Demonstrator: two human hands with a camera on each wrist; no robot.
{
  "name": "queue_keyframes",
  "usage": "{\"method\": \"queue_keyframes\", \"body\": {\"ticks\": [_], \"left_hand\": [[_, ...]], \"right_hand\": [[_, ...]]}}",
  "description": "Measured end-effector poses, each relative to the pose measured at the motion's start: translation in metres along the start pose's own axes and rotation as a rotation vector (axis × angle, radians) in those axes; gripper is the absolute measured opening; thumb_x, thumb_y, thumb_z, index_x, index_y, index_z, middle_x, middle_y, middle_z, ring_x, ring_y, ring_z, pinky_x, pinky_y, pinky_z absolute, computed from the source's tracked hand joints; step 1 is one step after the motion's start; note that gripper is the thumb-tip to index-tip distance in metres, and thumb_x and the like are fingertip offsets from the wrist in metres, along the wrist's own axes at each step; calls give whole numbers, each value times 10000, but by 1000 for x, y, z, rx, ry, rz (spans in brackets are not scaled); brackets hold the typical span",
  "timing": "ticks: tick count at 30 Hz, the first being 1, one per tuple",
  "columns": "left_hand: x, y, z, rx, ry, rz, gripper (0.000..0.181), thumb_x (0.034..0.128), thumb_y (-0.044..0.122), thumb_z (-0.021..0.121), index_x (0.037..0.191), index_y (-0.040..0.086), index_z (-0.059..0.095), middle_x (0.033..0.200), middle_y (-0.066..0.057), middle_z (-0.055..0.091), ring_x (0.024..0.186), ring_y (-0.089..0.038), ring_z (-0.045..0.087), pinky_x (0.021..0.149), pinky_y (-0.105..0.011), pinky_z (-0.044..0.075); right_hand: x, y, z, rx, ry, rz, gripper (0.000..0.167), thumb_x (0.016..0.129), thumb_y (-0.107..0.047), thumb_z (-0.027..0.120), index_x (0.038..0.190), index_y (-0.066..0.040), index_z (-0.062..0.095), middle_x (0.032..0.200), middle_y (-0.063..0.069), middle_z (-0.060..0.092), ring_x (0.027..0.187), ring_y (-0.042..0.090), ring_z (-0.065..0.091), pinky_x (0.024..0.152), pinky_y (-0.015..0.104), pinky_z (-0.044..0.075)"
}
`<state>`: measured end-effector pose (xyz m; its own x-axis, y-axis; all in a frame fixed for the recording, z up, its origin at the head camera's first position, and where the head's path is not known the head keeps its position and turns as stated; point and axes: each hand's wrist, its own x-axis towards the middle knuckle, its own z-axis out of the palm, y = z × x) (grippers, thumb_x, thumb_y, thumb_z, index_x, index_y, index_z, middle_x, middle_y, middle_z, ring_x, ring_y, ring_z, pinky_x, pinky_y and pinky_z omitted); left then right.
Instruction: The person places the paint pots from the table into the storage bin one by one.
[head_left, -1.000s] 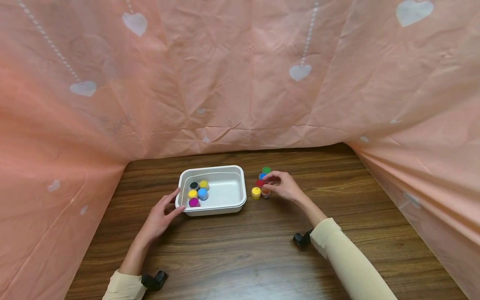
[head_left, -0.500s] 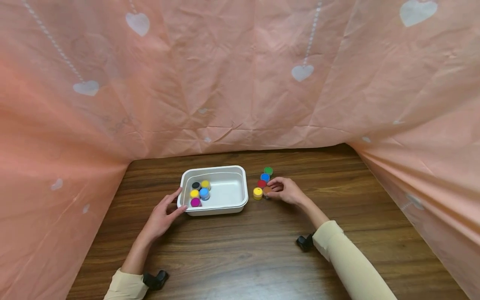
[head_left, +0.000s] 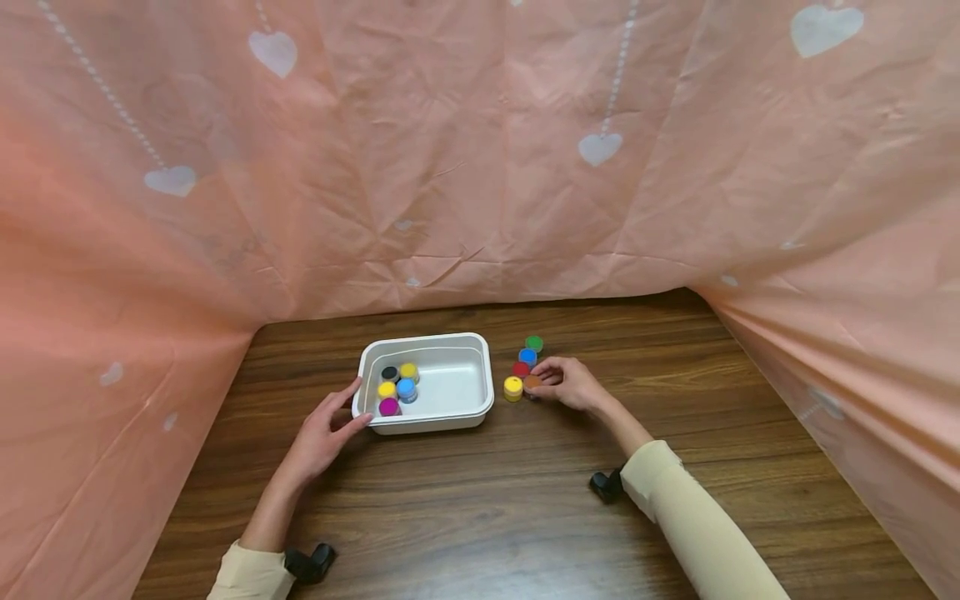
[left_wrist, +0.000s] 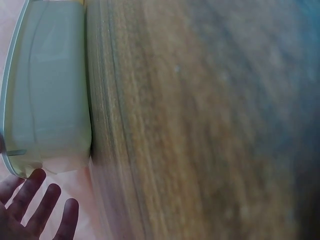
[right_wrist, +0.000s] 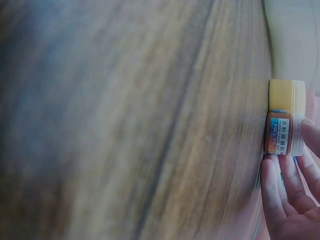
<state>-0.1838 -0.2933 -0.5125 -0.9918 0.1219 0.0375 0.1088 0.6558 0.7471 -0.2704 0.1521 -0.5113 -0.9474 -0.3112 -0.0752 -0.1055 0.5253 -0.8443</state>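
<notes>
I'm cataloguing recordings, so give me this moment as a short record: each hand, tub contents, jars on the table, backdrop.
Left hand: touching the left end of the white plastic tub
Right hand: fingers and thumb on the brown gouache paint jar
Tub contents: black jar, mustard jar, inner yellow jar, light-blue jar, magenta jar
On wooden table, beside tub: green jar, blue jar, red jar, outer yellow jar, plus the brown one
Backdrop: pink cloth with white hearts
</notes>
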Motion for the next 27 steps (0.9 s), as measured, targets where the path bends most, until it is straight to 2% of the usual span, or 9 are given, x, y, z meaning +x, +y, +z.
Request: {"method": "queue_keyframes", "body": {"ticks": [10, 15, 17, 24, 27], "left_hand": [[0, 0, 0, 25, 7, 1, 732, 987, 456, 689, 1621, 279, 370, 1494, -188, 521, 1415, -421, 463, 1154, -698, 335], [-1, 0, 1, 31, 8, 5, 733, 988, 451, 690, 1622, 269, 370, 1497, -192, 520, 1418, -425, 462, 1149, -697, 342], [-1, 0, 1, 25, 8, 10, 728, 990, 437, 692, 1622, 269, 370, 1498, -190, 519, 1412, -421, 470, 1144, -690, 357], [-1, -2, 2, 7, 11, 20, 724, 995, 394, 697, 1623, 241, 370, 1418, -171, 555, 1246, -353, 596, 1036, -558, 529], [-1, -1, 2, 6, 14, 15, 724, 995, 391, 697, 1623, 241, 369, 1415, -172, 556, 1214, -335, 615, 1006, -522, 555]], "right_hand": [[0, 1, 0, -5, -1, -2, 289, 931, -100, 782, 1177, 25, 697, 1132, 186, 715, 1036, 284, 701, 875, 354, 592], [-2, 1, -1, -4, 5, -12, 295, 933, -98, 780, 1184, 31, 695, 1135, 192, 716, 1036, 288, 704, 872, 352, 594], [-3, 0, -3, -7, 11, -14, 306, 933, -101, 780, 1192, 36, 695, 1141, 199, 715, 1033, 291, 707, 875, 359, 594], [-8, -3, -10, -10, 14, 3, 369, 943, -138, 777, 1253, 39, 682, 1197, 226, 703, 1066, 311, 704, 912, 399, 586], [-10, -5, -14, -2, 24, 5, 381, 942, -150, 780, 1261, 34, 681, 1211, 233, 701, 1075, 313, 702, 923, 400, 583]]}}
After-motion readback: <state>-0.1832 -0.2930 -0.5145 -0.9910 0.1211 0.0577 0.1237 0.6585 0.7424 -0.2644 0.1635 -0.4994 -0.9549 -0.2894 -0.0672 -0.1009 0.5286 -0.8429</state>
